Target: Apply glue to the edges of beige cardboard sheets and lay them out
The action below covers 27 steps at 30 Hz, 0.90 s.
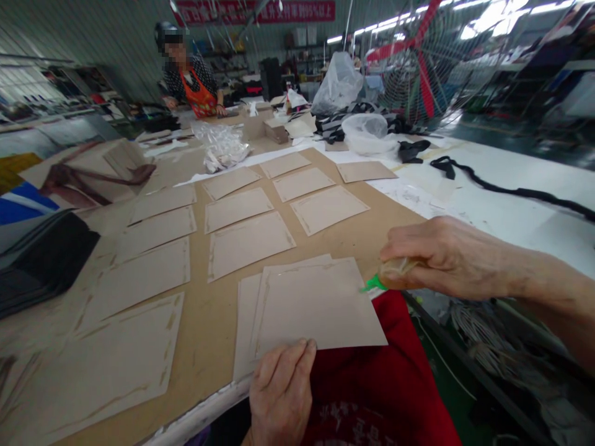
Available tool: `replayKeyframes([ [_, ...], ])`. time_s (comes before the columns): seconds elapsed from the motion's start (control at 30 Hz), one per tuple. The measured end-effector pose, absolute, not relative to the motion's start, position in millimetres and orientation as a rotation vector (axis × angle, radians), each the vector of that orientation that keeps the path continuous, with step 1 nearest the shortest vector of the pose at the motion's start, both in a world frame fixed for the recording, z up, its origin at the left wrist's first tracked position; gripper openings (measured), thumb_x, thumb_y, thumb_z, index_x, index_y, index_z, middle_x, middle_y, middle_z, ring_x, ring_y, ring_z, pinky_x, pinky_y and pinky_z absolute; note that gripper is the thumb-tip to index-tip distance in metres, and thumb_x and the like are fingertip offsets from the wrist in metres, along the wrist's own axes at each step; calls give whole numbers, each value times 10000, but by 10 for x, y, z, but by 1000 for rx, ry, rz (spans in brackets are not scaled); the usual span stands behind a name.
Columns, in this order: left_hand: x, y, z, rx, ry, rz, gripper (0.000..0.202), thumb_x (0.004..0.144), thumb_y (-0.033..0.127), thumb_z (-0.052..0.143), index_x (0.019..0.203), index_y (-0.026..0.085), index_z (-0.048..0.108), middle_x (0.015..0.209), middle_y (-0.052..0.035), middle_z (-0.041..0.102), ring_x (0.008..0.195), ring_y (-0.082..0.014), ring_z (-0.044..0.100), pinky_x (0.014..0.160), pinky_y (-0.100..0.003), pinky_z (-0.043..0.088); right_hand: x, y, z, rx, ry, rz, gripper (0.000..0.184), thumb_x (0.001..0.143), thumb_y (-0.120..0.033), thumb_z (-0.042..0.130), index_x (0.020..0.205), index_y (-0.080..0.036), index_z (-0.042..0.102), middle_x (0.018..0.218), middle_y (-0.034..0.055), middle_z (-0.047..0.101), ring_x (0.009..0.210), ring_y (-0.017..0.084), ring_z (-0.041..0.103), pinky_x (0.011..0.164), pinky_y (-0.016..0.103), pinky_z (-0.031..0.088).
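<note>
In my right hand (441, 257) is a squeeze bottle of amber glue (400, 271), fingers wrapped round it. Its green nozzle points left and meets the right edge of a beige cardboard sheet (320, 303). A line of glue shows along that sheet's top and left edges. My left hand (281, 390) grips the sheet's near edge with the fingertips on top; the thumb is hidden. Beneath it, another sheet (244, 328) sticks out on the left. Beyond, several more cardboard sheets (248, 241) lie in rows, many with glue along their edges.
Brown board (218, 316) covers the near table. Dark folded material (46, 254) and a tied cardboard stack (102, 167) stand at left. A black strap (511, 186) lies on the white tabletop at right. A co-worker (193, 80) stands across the table, and a large fan (423, 62) stands behind.
</note>
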<state>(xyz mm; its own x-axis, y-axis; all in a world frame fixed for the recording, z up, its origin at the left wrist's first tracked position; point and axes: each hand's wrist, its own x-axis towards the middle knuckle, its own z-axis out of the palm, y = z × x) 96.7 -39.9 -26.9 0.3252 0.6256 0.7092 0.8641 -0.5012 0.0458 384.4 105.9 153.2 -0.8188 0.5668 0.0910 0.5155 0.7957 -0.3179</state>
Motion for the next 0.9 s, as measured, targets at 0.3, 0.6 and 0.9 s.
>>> replayKeyframes([
  [0.3, 981, -370, -169, -2302, -1328, -1008, 240, 959, 21, 534, 1113, 113, 693, 962, -70, 734, 878, -184, 656, 853, -344, 511, 3929, 925, 1376, -847, -2727, 331, 210, 1031, -296, 511, 915, -173, 635, 798, 19, 564, 685, 161, 540, 614, 305, 311],
  [0.6, 991, -356, -129, -2327, -1314, -985, 234, 961, 11, 520, 1097, 105, 685, 947, -73, 731, 875, -182, 662, 855, -351, 512, 3999, 974, 1350, -866, -2723, 441, 257, 1053, -342, 483, 960, -166, 645, 820, 24, 570, 716, 158, 543, 630, 311, 339],
  [0.9, 984, -345, -92, -2354, -1307, -969, 245, 919, -15, 573, 1107, 97, 684, 946, -81, 721, 863, -194, 654, 834, -361, 527, 4082, 485, 1402, -729, -2731, 648, 182, 1083, -258, 416, 1049, -227, 592, 914, 22, 578, 768, 164, 564, 647, 345, 374],
])
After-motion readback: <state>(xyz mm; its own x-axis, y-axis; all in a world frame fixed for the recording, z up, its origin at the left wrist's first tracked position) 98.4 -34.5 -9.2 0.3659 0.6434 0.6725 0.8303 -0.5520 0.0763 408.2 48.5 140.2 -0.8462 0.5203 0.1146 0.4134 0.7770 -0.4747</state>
